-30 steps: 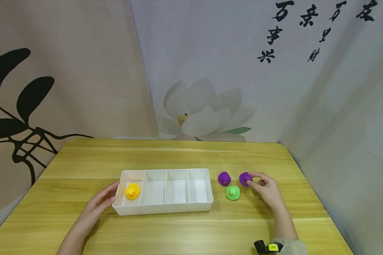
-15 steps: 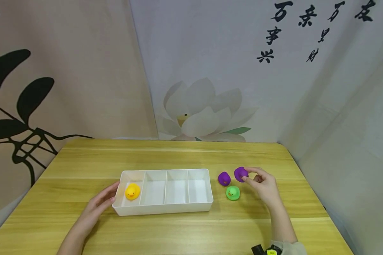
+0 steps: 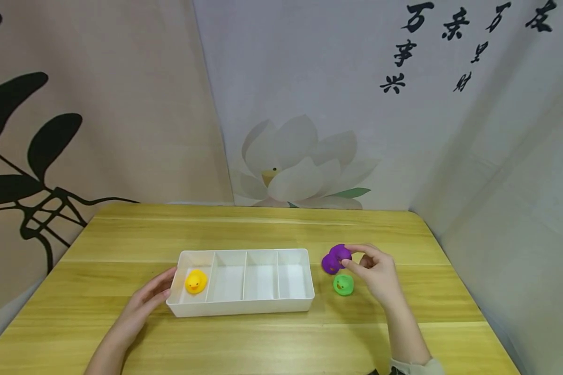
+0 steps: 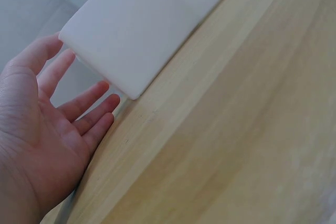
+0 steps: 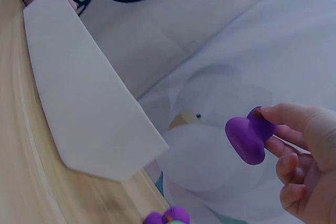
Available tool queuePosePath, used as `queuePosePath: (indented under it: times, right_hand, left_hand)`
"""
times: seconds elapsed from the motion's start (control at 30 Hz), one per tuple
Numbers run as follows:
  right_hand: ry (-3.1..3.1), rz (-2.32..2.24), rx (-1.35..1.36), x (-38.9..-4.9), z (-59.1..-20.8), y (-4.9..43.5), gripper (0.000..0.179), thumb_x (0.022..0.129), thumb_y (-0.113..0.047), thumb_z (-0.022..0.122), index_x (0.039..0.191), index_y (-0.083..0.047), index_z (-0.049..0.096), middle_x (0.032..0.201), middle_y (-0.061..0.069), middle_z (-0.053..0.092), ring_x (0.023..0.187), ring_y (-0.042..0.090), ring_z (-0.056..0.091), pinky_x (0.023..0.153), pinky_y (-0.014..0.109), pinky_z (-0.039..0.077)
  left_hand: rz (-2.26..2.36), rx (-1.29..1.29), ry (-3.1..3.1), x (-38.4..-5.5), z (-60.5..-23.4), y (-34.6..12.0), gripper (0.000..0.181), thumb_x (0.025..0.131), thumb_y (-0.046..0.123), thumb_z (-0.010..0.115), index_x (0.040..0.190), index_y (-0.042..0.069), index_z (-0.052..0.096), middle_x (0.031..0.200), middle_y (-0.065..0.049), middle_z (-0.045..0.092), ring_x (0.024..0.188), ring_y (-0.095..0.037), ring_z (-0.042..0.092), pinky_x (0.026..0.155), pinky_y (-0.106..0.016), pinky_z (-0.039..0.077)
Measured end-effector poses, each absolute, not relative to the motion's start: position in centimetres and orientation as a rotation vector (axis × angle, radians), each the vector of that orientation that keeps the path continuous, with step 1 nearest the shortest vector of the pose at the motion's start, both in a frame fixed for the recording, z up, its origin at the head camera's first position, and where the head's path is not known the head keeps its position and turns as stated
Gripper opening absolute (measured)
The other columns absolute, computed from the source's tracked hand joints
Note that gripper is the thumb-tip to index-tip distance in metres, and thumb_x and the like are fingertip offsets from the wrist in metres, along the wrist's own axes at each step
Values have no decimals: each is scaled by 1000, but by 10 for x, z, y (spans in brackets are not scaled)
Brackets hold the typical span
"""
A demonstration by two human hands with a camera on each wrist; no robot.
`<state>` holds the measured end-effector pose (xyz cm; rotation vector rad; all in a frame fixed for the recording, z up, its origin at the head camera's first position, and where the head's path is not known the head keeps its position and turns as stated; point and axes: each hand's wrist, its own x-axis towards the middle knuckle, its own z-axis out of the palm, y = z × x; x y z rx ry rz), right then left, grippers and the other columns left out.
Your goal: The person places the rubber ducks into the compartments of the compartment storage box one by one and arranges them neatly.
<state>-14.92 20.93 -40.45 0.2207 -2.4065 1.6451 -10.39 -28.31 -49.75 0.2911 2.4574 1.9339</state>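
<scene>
A purple rubber duck [image 3: 340, 252] is pinched between the thumb and fingers of my right hand [image 3: 375, 271], held up off the table in the right wrist view. Below and left of it in the head view sits a second purple rubber duck [image 3: 330, 264], partly covered by the held one. A green rubber duck [image 3: 343, 285] stands just in front. My left hand [image 3: 143, 304] touches the left end of a white divided box [image 3: 244, 307] with extended fingers [image 4: 84, 103]. In the box's leftmost compartment lies a yellow rubber duck [image 3: 195, 282].
The wooden table [image 3: 262, 344] runs back to a hanging cloth [image 3: 309, 104] printed with a lotus and black characters. Upright dividers split the box into several compartments. More printed cloth stands at the left and right sides.
My right hand has raised the purple duck from the table and carried it left, above the other purple duck. The left hand and the box stay put.
</scene>
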Motion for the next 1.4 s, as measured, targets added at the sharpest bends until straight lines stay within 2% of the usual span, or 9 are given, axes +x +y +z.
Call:
queuePosePath:
  times: [0.2, 0.4, 0.67, 0.9, 1.07, 1.13, 1.23, 1.3, 1.4]
  right_hand:
    - [-2428, 1694, 284, -141, -378, 184, 26, 78, 1, 77, 103, 2, 71, 64, 3, 46, 54, 10, 38, 46, 20, 29]
    - [-2462, 1749, 375, -135, -359, 159, 23, 79, 4, 74, 102, 5, 69, 65, 7, 50, 55, 9, 41, 48, 18, 33]
    - [-2475, 1803, 458, -138, -358, 128, 26, 77, 0, 78, 102, 3, 71, 86, 17, 60, 57, 11, 42, 49, 18, 32]
    - [-2513, 1825, 523, -141, -359, 103, 25, 77, -1, 78, 101, 2, 72, 77, 6, 58, 56, 10, 43, 47, 18, 32]
    - [-2547, 1827, 592, -145, -362, 87, 23, 78, -3, 78, 101, -1, 72, 73, 2, 55, 55, 10, 42, 45, 19, 31]
    - [-2559, 1840, 612, -147, -364, 81, 23, 79, -4, 77, 100, -1, 72, 75, 9, 57, 55, 10, 41, 45, 18, 31]
    - [-2559, 1849, 637, -157, -382, 73, 23, 78, -8, 79, 100, -7, 74, 79, 10, 60, 54, 10, 41, 45, 19, 31]
    - [-2555, 1840, 665, -163, -394, 67, 22, 77, -12, 81, 98, -11, 75, 83, 7, 62, 54, 10, 41, 44, 20, 31]
    - [-2569, 1825, 684, -169, -406, 59, 22, 76, -17, 82, 97, -17, 75, 85, -2, 62, 53, 9, 42, 43, 21, 32]
  left_hand:
    - [1929, 281, 2459, -103, -497, -283, 46, 103, 14, 45, 146, 1, 37, 141, -10, 47, 115, 0, 49, 88, -16, 41]
    - [1926, 265, 2450, -103, -496, -282, 46, 103, 16, 45, 146, 2, 36, 141, 0, 47, 116, 1, 48, 88, -15, 41]
    - [1929, 293, 2470, -104, -496, -283, 45, 103, 13, 44, 145, 0, 36, 142, -1, 46, 116, 2, 47, 89, -14, 39]
    - [1934, 302, 2468, -104, -496, -282, 46, 103, 12, 44, 145, -1, 36, 141, -1, 47, 116, 1, 48, 89, -14, 40]
    - [1935, 306, 2467, -103, -496, -282, 46, 103, 12, 44, 145, -1, 36, 139, 6, 48, 116, 1, 48, 89, -14, 40]
    - [1934, 305, 2468, -103, -496, -282, 46, 103, 13, 44, 145, -1, 36, 140, 5, 48, 116, 1, 48, 89, -14, 40]
    - [1931, 301, 2470, -103, -496, -282, 46, 103, 13, 44, 146, 0, 36, 141, -1, 48, 116, 0, 49, 89, -15, 40]
    - [1925, 294, 2471, -103, -496, -282, 46, 103, 13, 44, 146, 0, 36, 141, -3, 47, 115, 0, 49, 88, -15, 40]
    - [1920, 286, 2472, -103, -497, -282, 46, 103, 14, 44, 146, 1, 36, 139, 6, 48, 115, 1, 48, 88, -14, 40]
